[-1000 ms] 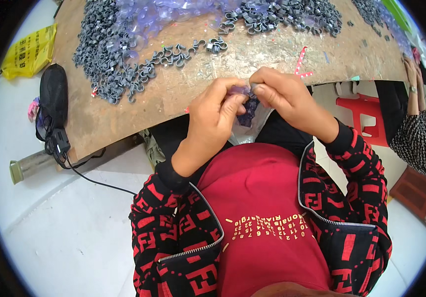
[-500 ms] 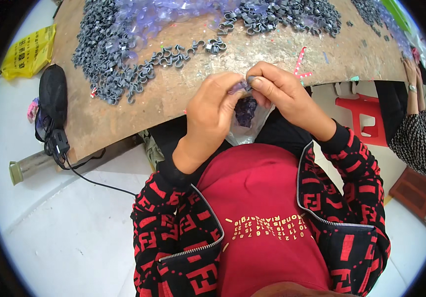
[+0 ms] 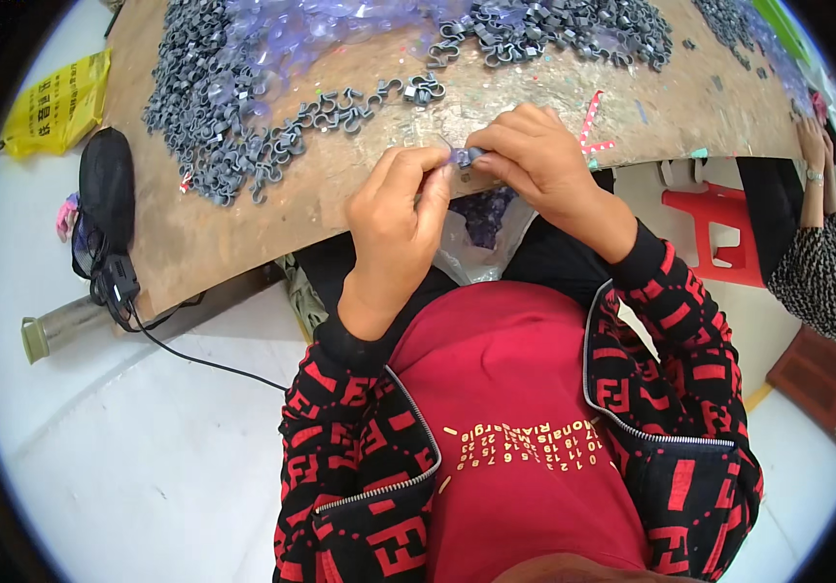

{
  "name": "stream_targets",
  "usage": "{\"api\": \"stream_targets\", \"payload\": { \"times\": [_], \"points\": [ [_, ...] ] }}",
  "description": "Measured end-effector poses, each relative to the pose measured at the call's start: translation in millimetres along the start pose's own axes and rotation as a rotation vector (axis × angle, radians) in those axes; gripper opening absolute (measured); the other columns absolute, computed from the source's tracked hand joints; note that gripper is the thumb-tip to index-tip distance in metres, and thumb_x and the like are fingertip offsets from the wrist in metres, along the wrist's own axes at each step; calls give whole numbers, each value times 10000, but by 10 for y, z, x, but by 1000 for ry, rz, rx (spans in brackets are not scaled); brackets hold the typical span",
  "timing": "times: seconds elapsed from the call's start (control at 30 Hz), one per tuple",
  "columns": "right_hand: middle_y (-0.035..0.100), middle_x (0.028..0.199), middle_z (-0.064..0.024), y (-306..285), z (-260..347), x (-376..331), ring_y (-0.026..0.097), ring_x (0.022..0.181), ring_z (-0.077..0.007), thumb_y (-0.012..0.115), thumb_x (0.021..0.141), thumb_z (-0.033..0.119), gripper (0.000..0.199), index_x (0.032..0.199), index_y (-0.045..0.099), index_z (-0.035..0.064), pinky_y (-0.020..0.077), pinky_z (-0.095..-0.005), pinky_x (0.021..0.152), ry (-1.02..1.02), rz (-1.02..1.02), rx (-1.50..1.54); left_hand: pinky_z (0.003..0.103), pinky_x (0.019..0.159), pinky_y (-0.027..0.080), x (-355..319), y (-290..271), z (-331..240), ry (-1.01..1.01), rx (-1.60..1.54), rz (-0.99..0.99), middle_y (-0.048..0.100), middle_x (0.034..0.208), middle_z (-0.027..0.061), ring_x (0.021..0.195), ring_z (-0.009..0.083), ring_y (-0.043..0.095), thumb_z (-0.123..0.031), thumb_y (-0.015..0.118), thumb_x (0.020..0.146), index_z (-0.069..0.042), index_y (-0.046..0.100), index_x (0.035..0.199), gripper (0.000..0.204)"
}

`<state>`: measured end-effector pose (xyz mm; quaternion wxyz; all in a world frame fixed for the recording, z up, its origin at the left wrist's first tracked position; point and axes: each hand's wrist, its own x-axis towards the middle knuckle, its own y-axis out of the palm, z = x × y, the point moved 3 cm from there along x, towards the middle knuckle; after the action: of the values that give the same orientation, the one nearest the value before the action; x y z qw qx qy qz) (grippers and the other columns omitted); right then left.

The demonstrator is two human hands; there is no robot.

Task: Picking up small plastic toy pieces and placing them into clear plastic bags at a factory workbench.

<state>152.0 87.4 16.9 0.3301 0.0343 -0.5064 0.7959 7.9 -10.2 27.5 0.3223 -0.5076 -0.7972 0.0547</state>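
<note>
Both hands meet at the near edge of the counter [image 3: 243, 243], and between them sits a small grey plastic clip [image 3: 467, 155], pinched from either side: the left hand [image 3: 400, 219] closes its thumb and forefinger on the clip's left end, the right hand [image 3: 535, 160] clenches its fingertips on the right end, so each grip is grasping the same piece. Judging by its size and the way it is held by fingertips alone, the clip is light, stiff and smooth, likely to slip or spring away if squeezed off-centre; the safest hold looks to be across its flat sides, close to the curved mouth. Whether a second part is being pressed into it cannot be told. At 10 o'clock from the hands lies a heap of grey clips [image 3: 214, 117], with a loose chain of them trailing toward 11 o'clock, and translucent purple plastic pieces [image 3: 321, 24] lie at 12 o'clock. The counter is a worn brown board, scuffed and shiny in patches. A clear bag [image 3: 481, 228] hangs under its edge at 6 o'clock from the hands. A red plastic stool [image 3: 719, 228] stands at 3 o'clock on a pale floor [image 3: 126, 457].
</note>
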Motion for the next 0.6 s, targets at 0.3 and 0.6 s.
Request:
{"api": "stream_targets", "payload": {
  "times": [0.3, 0.6],
  "points": [
    [580, 843, 20, 119, -96, -93, 522, 793, -194, 725, 708, 174, 256, 955, 661, 151, 349, -346, 713, -75, -125, -186, 301, 550, 483, -19, 132, 134, -111, 17, 15, 619, 765, 112, 596, 211, 610, 14, 639, 793, -10, 610, 878, 94],
    [590, 886, 19, 55, -45, -180, 519, 814, -181, 729, 702, 188, 310, 1010, 701, 163, 335, -336, 723, -39, -186, -224, 307, 500, 454, -15, 213, 85, -132, 68, 33, 595, 697, 80, 543, 199, 576, 0, 664, 757, -34, 584, 783, 91]
  ]
}}
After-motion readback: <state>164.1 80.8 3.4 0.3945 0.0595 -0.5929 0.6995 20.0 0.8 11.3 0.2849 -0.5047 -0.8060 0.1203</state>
